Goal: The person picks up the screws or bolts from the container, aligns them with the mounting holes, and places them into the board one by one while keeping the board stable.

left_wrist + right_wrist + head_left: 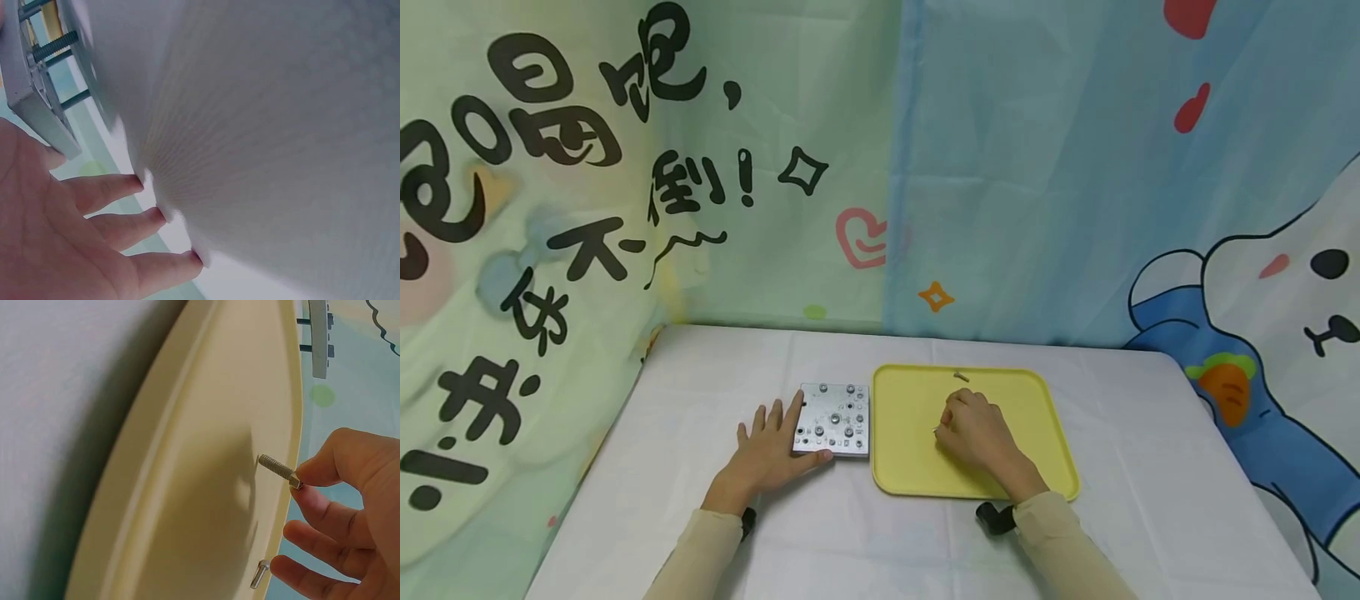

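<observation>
A silver metal plate [832,420] with several bolts through it stands on the white table. My left hand [765,457] lies beside it with fingers spread, the index finger along its left edge and the thumb at its front edge. In the left wrist view, threaded bolt shanks [56,46] show under the plate. My right hand [976,429], over the yellow tray [910,472], pinches a hex-head bolt [278,470] by its head between thumb and index finger. The threaded end points toward the tray; contact is hard to tell. A second bolt [961,377] lies near the tray's far edge.
The tray adjoins the plate's right side. White cloth covers the table [1150,467]. Printed curtains [1037,167] hang behind and to the left. A black wrist device [995,518] sits below the right hand.
</observation>
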Tool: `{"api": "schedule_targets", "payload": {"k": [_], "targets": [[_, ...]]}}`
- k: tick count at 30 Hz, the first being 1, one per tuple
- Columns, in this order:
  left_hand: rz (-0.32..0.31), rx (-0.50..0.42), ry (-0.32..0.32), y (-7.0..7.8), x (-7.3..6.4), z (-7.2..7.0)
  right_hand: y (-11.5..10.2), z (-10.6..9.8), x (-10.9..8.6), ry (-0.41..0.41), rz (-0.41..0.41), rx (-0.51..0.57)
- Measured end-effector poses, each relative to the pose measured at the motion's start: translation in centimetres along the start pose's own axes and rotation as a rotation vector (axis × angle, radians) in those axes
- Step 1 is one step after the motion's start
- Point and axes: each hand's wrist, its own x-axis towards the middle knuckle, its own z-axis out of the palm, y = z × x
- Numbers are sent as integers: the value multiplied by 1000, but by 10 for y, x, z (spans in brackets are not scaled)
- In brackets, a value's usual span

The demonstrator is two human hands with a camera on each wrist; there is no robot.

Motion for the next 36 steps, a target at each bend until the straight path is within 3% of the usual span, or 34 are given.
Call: {"api": "schedule_targets", "payload": {"k": [17,27,36], "targets": [[7,-6,10,-1,1,1,-14,-8,12,92,-116,10],[8,0,9,-2,0,1,-45,-10,29,61,-91,59],[2,2,2,-1,-1,-1,-71,-3,46,65,-129,100]]}}
